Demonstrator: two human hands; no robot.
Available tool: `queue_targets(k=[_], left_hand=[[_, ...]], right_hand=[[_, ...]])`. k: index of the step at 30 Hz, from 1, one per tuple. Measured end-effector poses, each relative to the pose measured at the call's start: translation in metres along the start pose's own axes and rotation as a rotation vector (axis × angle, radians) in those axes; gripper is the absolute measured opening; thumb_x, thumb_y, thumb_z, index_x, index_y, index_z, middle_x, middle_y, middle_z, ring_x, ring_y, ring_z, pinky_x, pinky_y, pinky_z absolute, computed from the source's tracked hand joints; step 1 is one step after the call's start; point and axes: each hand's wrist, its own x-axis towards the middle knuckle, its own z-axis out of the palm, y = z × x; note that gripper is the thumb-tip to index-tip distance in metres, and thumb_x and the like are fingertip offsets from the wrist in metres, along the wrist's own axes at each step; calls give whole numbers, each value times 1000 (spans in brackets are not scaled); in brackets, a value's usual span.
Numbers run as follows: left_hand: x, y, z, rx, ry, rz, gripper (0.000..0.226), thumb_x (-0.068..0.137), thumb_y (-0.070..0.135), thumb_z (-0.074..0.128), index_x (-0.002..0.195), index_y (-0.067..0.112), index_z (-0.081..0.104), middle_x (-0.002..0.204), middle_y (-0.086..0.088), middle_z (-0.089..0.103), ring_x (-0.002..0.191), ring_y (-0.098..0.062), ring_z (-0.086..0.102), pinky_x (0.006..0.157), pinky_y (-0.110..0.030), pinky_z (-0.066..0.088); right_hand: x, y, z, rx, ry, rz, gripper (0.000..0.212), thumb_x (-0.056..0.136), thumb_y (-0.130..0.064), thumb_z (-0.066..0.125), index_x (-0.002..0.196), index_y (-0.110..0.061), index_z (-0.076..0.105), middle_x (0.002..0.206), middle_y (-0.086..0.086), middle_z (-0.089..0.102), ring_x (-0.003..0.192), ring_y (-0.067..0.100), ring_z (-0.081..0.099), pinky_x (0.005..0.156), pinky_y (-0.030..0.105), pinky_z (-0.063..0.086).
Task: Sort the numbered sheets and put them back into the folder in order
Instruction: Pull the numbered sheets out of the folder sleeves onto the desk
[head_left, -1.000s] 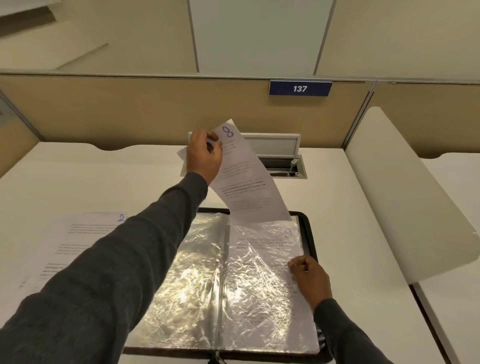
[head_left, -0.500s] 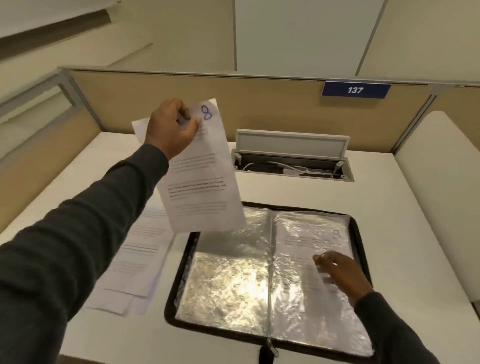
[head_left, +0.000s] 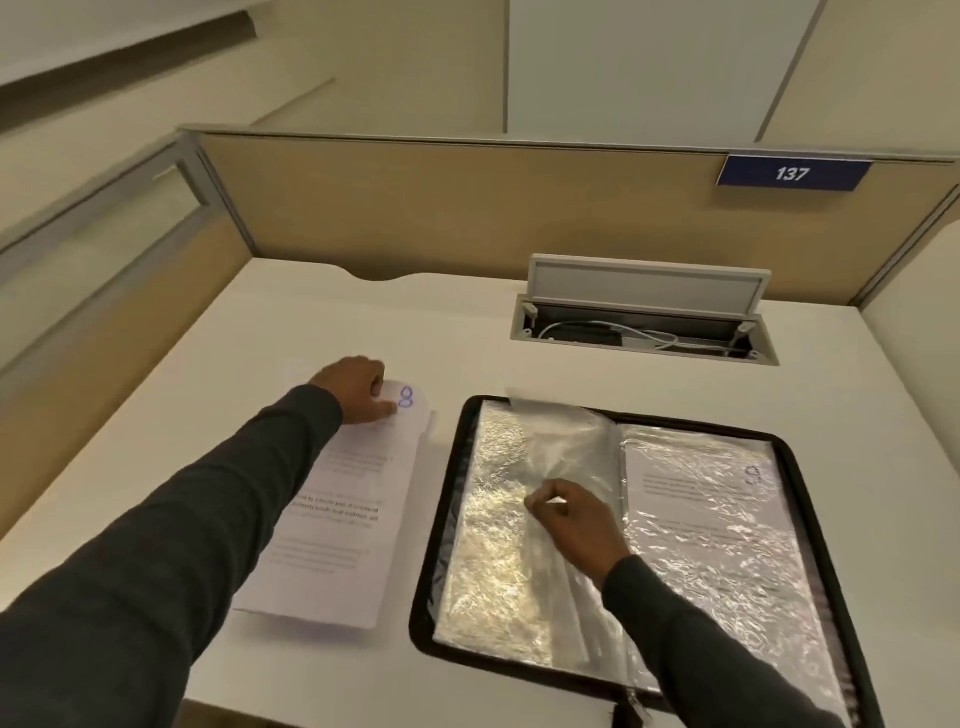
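Note:
A black zip folder (head_left: 810, 499) lies open on the white desk, its clear plastic sleeves crinkled and shiny. The right-hand sleeve holds a printed sheet (head_left: 696, 499) marked with a blue 9. My right hand (head_left: 569, 522) pinches a clear sleeve (head_left: 561, 441) that stands partly turned over the left page. Left of the folder lies a pile of printed sheets, with the sheet numbered 8 (head_left: 343, 514) on top. My left hand (head_left: 358, 387) holds that sheet's top edge, fingers curled, next to the blue 8.
An open cable hatch (head_left: 644, 322) with white cables sits in the desk behind the folder. Tan partition walls close off the back and left; a blue plate reading 137 (head_left: 792, 173) hangs on the back one. The desk's front edge runs just below the pile.
My left hand brought sheet 8 down from the air onto the pile left of the folder. My right hand moved from the right page to the middle and lifted a clear sleeve.

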Motion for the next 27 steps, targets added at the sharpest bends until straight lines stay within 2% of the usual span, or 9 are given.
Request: queue_targets(k=[3, 5, 10, 14, 17, 19, 22, 24, 27], left_hand=[[5, -13, 29, 17, -93, -2, 35, 82, 48, 69, 84, 20, 46, 95, -3, 54, 83, -22, 50, 71, -31, 38], [8, -18, 45, 13, -126, -1, 36, 82, 48, 69, 87, 19, 47, 99, -4, 54, 86, -22, 50, 73, -30, 37], [14, -21, 71, 11, -181, -34, 45, 82, 51, 69, 105, 17, 50, 119, -7, 49, 106, -25, 52, 91, -34, 44], [19, -15, 75, 55, -184, -59, 54, 82, 54, 66, 118, 17, 49, 128, -9, 42, 116, -28, 48, 99, -39, 42], [24, -6, 72, 92, -161, -83, 57, 83, 55, 64, 124, 18, 48, 139, -9, 33, 123, -30, 44, 105, -40, 37], [29, 4, 69, 116, -131, -95, 56, 84, 53, 62, 126, 19, 48, 146, -10, 26, 127, -31, 41, 106, -39, 34], [37, 28, 67, 118, -71, -63, 54, 87, 51, 59, 127, 18, 48, 148, -13, 25, 127, -33, 42, 105, -41, 36], [41, 52, 67, 82, -37, -9, 52, 88, 50, 59, 126, 17, 49, 148, -13, 27, 126, -33, 43, 104, -41, 37], [44, 101, 71, 44, 3, 114, 51, 88, 47, 60, 127, 17, 48, 148, -11, 30, 125, -32, 44, 102, -41, 39]], right_hand=[[1, 3, 25, -67, -120, -22, 17, 92, -45, 66, 96, -28, 68, 113, -14, 69, 109, 6, 60, 90, 23, 44], [1, 6, 36, -141, -203, -7, 27, 90, -54, 65, 106, -32, 66, 120, -17, 65, 111, 6, 58, 88, 22, 42], [-1, 10, 42, -172, -237, -7, 30, 88, -56, 67, 109, -36, 63, 118, -22, 61, 109, 3, 60, 91, 23, 46], [-4, 21, 22, -267, -78, -90, 30, 93, -43, 68, 117, -26, 64, 121, -19, 55, 114, 2, 51, 90, 18, 37], [-9, 43, -6, -304, 90, -52, 37, 92, -38, 70, 124, -22, 62, 128, -10, 55, 118, 7, 50, 98, 22, 35], [-15, 65, -30, -345, 206, 44, 44, 90, -38, 72, 129, -19, 60, 137, 2, 56, 126, 19, 51, 107, 31, 38], [-28, 99, -68, -475, 352, 273, 62, 87, -45, 72, 140, -19, 52, 154, 18, 41, 144, 35, 36, 116, 47, 34], [-40, 117, -93, -514, 416, 423, 71, 86, -48, 72, 146, -20, 45, 158, 22, 31, 146, 39, 30, 115, 51, 33], [-55, 136, -126, -475, 455, 554, 78, 85, -48, 72, 149, -19, 39, 154, 21, 31, 141, 42, 34, 110, 52, 37]])
